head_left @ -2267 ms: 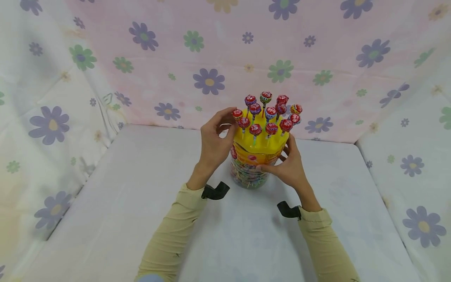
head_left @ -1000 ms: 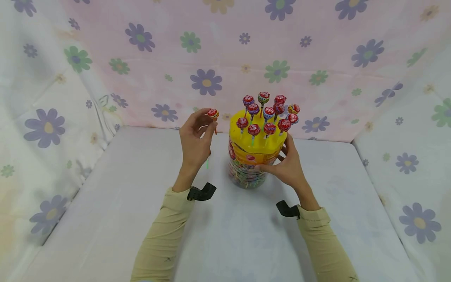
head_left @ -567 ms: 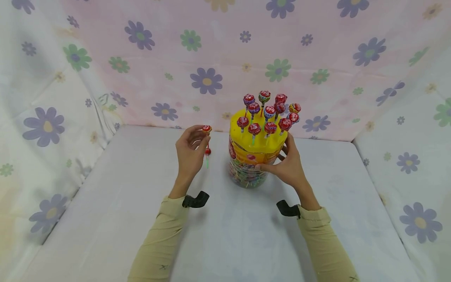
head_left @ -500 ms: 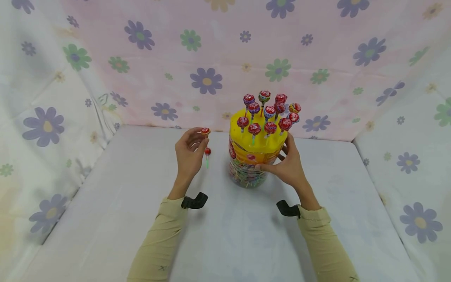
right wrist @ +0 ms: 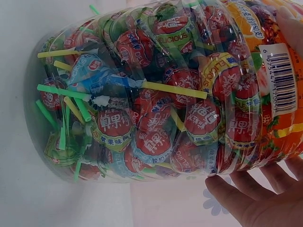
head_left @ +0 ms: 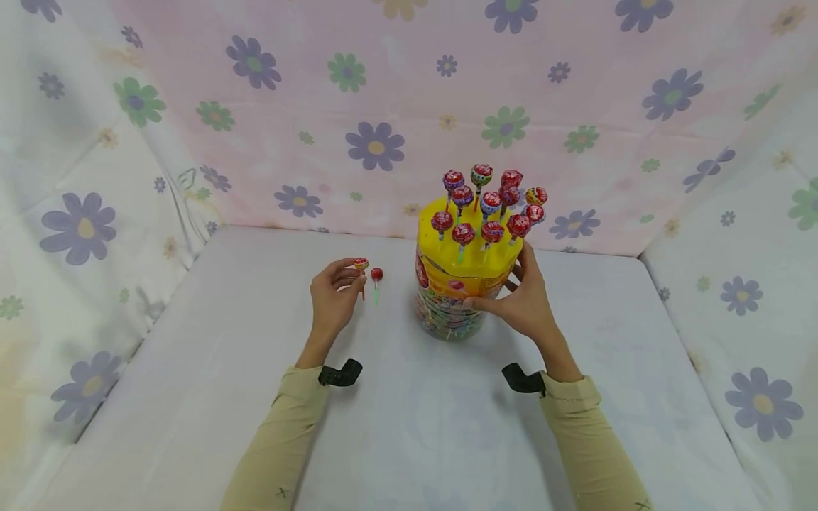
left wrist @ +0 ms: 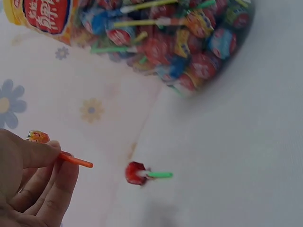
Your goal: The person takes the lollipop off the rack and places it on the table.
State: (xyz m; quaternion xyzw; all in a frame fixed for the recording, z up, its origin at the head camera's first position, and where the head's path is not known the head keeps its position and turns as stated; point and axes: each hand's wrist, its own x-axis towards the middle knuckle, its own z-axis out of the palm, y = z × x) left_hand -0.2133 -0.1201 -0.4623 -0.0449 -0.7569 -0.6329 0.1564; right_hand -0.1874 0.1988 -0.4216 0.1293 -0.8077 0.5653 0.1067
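My left hand (head_left: 332, 301) pinches a lollipop (head_left: 361, 263) with a red and yellow wrapper. Its orange stick (left wrist: 78, 161) points out past the fingertips in the left wrist view. Just to the right, a red lollipop with a green stick (head_left: 377, 274) is apart from that hand, on the table. My right hand (head_left: 527, 301) grips the side of a clear plastic jar (head_left: 447, 316), thumb at the front and fingers round the right side. Wrapped lollipops (right wrist: 156, 127) fill the jar. Several more stand upright in its yellow lid (head_left: 469, 266).
A white cloth covers the table (head_left: 409, 426). Flower-printed curtains (head_left: 409, 85) rise at the back and both sides. Black wrist mounts sit at the left cuff (head_left: 341, 373) and right cuff (head_left: 524, 378).
My left hand has drawn a lollipop from the lid's left edge and carried it left and down, beside the red lollipop. My right hand stays on the jar.
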